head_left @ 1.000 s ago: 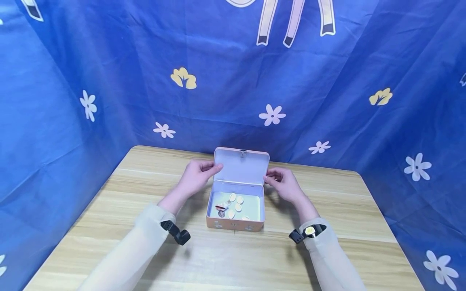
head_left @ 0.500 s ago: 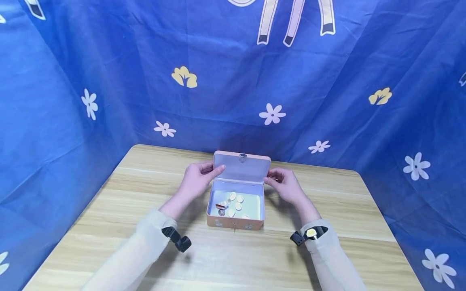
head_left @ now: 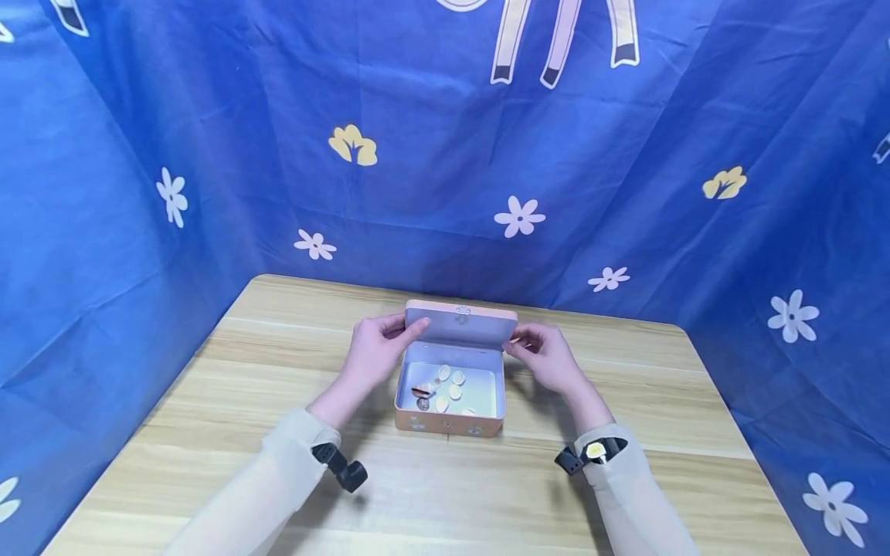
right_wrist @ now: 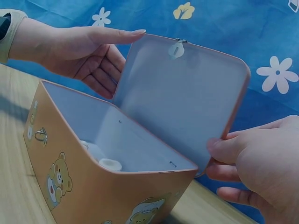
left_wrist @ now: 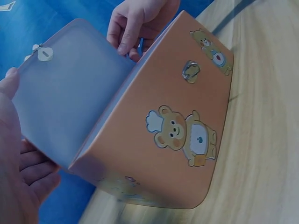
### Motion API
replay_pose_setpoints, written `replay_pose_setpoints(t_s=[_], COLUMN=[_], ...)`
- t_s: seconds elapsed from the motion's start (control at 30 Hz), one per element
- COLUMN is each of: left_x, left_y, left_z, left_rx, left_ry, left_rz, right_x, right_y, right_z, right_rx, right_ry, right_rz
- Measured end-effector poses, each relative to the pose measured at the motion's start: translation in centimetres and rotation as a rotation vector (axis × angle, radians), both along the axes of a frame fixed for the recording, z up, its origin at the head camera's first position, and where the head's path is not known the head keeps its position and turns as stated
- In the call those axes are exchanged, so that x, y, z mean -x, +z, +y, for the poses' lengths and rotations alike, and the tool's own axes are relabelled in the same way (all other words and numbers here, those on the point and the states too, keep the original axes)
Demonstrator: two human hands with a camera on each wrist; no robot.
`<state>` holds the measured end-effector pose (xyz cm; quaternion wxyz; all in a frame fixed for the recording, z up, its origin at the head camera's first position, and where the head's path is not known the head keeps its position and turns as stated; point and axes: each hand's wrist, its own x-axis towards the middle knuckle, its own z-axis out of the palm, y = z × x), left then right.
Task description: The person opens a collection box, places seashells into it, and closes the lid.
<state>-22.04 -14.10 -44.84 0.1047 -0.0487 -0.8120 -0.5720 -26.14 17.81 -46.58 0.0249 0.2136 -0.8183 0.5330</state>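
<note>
A small orange tin box [head_left: 448,424] with bear pictures stands on the table, its hinged lid [head_left: 459,327] raised and leaning back. My left hand [head_left: 374,352] holds the lid's left edge, thumb at the rim and fingers behind it. On the other side my right hand [head_left: 546,358] pinches the lid's right edge low down, near the hinge. Inside the box lie several pale shells [head_left: 455,392], a striped pointed shell [head_left: 422,390] and a dark round piece [head_left: 422,404]. A round latch plate [right_wrist: 176,50] sits at the lid's top edge.
The wood-grain table [head_left: 445,494] reaches out on both sides of the box and in front of it. A blue cloth [head_left: 431,170] with flowers hangs behind and at both sides. Black straps with cameras [head_left: 351,476] are on the wrists.
The lid has tilted forward and down, and its top edge is lower than before. My left hand has come slightly forward with it; the right hand stays nearly in place.
</note>
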Motion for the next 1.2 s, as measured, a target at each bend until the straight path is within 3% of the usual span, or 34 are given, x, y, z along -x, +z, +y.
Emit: replay_pose_setpoints(t_s=[0.47,0.73,0.93,1.2], left_x=[-1.1,-1.4,-1.7,-2.1], left_y=[-0.3,-0.5,-1.0,-1.1], left_z=[0.4,0.2,0.1,0.2], left_rx=[0.029,0.031,0.038,0.041], left_ry=[0.044,0.047,0.048,0.05], left_rz=[0.05,0.051,0.027,0.019], right_x=[-0.8,-1.7,-3.0,-5.7], right_y=[-0.3,0.3,0.8,1.5], right_z=[0.1,0.1,0.3,-0.5], right_rx=[0.021,-0.058,-0.103,-0.187], right_ry=[-0.001,-0.05,-0.063,-0.027], right_rz=[0.018,0.028,0.025,0.043])
